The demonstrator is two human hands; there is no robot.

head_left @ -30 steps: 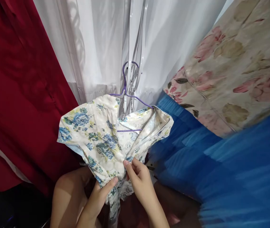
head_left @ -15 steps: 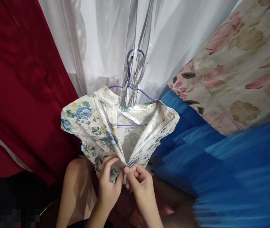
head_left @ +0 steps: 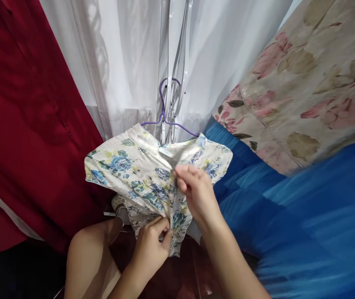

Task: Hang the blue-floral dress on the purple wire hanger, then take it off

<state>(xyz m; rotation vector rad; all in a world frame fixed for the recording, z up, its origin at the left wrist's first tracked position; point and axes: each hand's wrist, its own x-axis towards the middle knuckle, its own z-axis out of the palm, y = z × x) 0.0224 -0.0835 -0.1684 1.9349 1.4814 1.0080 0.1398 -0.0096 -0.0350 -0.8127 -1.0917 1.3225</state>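
A red cloth [head_left: 34,124] hangs at the left, a blue cloth [head_left: 314,224] at the right, and a white curtain [head_left: 127,62] behind. In front of them the blouse [head_left: 121,166] is on the hanger [head_left: 163,106], its shoulders over the hanger's sloping upper edges; the hanger's outer corners are hidden in the fabric.

The blouse's front faces the person. Its neck points up towards the hook, its hem down between the person's legs, and its long axis runs nearly upright. The short sleeves spread to either side.

The right hand [head_left: 198,187] is higher, thumb and forefinger pressed together at the low point of the neck opening. Whether they pinch a zip pull or only the edge cannot be told. The left hand [head_left: 152,245] pinches the front lower down, fingers curled around a fold.

The step in hand looks like drawing the front edges together. To do it well, the left hand should hold the lower front taut and in line with the seam, while the right works straight along it, with no sideways tug. Loose folds are best kept out of the closure, and a light pull would avoid dragging the shoulders off the hanger.
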